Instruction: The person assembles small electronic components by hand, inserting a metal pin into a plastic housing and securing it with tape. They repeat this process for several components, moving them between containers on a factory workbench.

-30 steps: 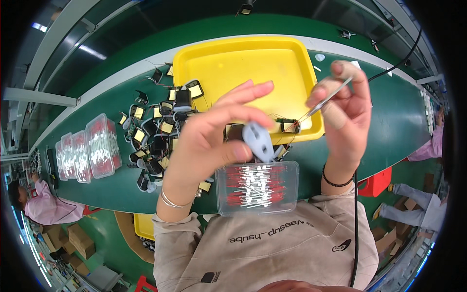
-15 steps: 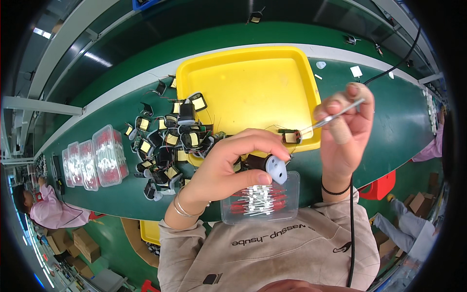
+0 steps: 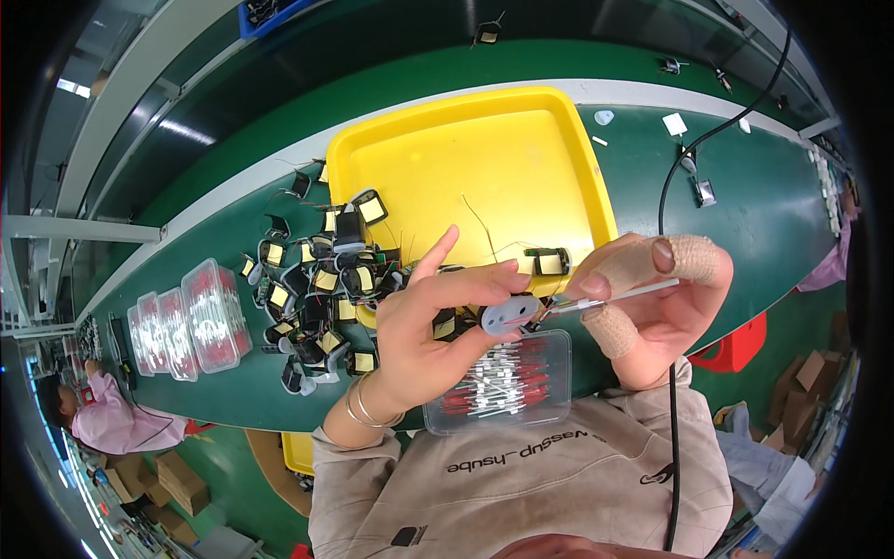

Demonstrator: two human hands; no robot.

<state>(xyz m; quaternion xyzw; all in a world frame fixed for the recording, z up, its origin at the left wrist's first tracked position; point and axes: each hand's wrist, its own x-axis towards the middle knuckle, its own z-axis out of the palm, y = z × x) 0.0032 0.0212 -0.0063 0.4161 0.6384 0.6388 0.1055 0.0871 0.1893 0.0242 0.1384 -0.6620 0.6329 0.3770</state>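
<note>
Plainly — shirt lettering [image 3: 509,456], wrapped fingers [image 3: 694,258]

Rough, matt cloth wraps [image 3: 697,259] cover your right fingers [image 3: 663,253]; the grey end piece [image 3: 504,318] you hold looks like smooth plastic. Your 2 bangles [image 3: 352,408] are shiny metal, the yellow tray [image 3: 466,154] smooth plastic, the box [image 3: 562,391] clear plastic.

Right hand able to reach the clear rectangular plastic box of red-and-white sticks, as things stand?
Likely yes: the right hand is near the clear plastic box, whose right side looks uncovered, though that hand holds a thin pale rod.
</note>
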